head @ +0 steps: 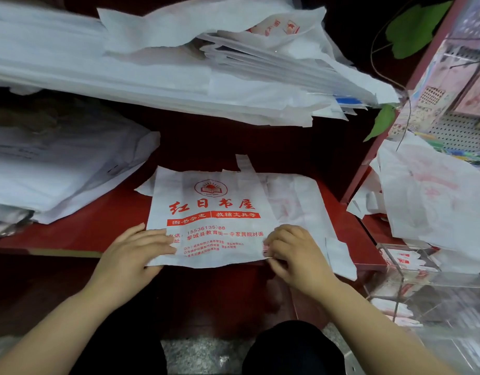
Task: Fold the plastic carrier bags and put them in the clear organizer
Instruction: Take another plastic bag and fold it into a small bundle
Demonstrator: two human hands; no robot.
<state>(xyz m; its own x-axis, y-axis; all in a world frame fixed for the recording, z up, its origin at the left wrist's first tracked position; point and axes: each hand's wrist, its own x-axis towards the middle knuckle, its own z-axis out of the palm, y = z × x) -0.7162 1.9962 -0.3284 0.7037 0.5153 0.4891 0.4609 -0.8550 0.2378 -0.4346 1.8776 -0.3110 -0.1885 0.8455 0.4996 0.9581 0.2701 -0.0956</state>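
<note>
Close by, at the desk's [92,234] near edge, the left hand [136,249] presses flat, fingers spread, on the printed bag's [211,209] left corner while the right hand [293,253] pinches its right corner, with the clear organizer [423,277] off the desk's right corner; I'd anchor with that palm and fold squarely toward the far handles.

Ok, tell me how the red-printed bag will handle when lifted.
Probably floppy: the bag is thin, creased film lying flat. Likely very light, since print shows through it. May slide on the smooth red shelf.
</note>
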